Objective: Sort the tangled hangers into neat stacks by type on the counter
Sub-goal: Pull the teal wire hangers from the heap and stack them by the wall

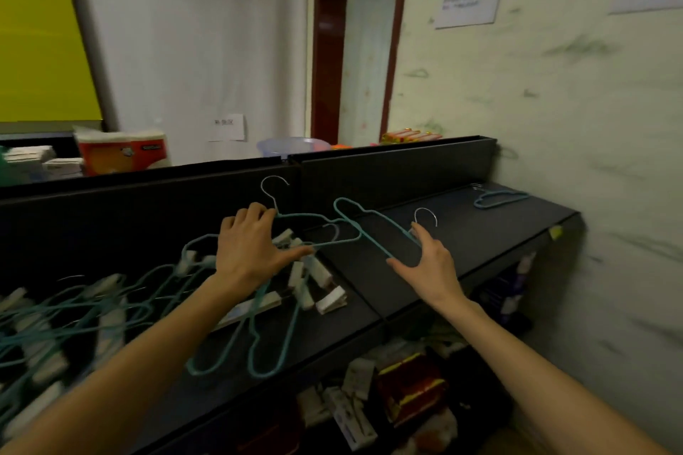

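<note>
the left hand (251, 251) lies spread over the edge of the tangled hangers (122, 307), fingers splayed and pressing on a teal wire hanger (314, 229), probably to pin the pile so one piece can slide free. the right hand (425, 262) is open too, fingers apart, touching the lower bar of a second teal hanger (373, 229) near its metal hook; whether it actually grips the wire i cannot tell. far along the dark counter (480, 233), near the wall, a small stack of blue hangers (499, 198) lies well apart from the tangle, seemingly the sorted pile. white clip hangers (325, 292) lie mixed into the heap. the heap's left end is cut off by the frame, and blur hides how many hangers interlock
</note>
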Motion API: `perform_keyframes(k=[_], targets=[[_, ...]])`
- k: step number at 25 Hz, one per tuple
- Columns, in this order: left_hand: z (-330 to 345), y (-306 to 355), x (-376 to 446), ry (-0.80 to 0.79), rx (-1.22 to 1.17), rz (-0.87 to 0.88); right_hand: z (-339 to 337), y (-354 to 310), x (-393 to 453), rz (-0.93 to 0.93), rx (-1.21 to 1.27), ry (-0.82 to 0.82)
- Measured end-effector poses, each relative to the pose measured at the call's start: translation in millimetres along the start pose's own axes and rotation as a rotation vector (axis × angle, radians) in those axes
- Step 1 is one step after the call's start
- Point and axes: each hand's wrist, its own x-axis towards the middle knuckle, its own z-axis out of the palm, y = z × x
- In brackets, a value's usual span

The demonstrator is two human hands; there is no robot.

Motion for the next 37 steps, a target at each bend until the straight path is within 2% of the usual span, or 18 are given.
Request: perform_keyframes(k=[8,14,20,25,29,37], targets=[[48,209,72,-0.013,-0.009,0.149,-129,160,51,0.181,0.03,0.008],[104,348,120,-0.067,-0.025,0.17,-201,285,97,0.305,0.019,0.037],[152,414,173,-0.159,-0.089,0.072,-241,369,165,0.302,-0.008,0.095],[204,432,238,-0.09,-0.083,0.02,-247,430,246,0.162,-0.228,0.058],[242,466,293,-0.006,-0.104,-0.009,-237,467,330,0.08,-0.179,-0.113],[311,535,341,-0.097,-0.082,-0.11,-205,512,450,-0.136,-0.182,-0.547]])
